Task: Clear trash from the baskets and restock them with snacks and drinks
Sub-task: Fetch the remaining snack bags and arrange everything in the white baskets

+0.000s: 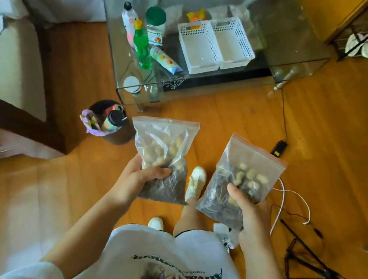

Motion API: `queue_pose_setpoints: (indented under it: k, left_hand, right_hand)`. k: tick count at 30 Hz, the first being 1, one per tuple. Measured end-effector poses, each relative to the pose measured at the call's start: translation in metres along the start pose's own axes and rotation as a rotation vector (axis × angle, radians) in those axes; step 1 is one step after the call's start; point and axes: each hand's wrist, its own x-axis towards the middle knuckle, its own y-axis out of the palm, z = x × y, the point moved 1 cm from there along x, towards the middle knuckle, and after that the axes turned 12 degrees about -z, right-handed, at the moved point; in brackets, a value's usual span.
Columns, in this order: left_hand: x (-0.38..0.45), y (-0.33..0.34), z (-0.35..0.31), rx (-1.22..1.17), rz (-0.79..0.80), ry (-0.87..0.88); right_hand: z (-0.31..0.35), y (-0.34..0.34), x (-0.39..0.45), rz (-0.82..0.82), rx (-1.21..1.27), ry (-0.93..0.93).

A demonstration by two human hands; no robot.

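Two zip bags of nuts, held above the floor: left hand (141, 176) grips one bag (162, 157), right hand (249, 210) the other (242, 181). Likely light, soft, slippery; fingers grasp low, under contents. Two white baskets (215, 44) wait on the glass desk (128, 60).

Two baskets (215, 44) sit side by side, touching, toward the glass table's (137, 91) right end. Bottles (143, 46), a jar (156, 25) and a snack pack (166, 60) cluster left of them. A bin (105, 120) stands on the floor off the table's near left corner.
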Motion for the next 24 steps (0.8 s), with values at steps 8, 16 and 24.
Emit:
queue_pose_setpoints:
  k: [8,16,24]
  left_hand:
    - [0.136,0.084,-0.068,0.018,0.024,0.002]
    - [0.25,0.166,-0.148,-0.037,0.022,0.037]
    - [0.335,0.186,-0.171,-0.072,-0.038,-0.019]
  right_hand:
    - [0.082,0.037,0.138,-0.025,0.021,0.032]
    - [0.182,0.067,0.274,0.017,0.015,-0.003]
    - [0.215,0.121,0.368,0.079,-0.061,-0.084]
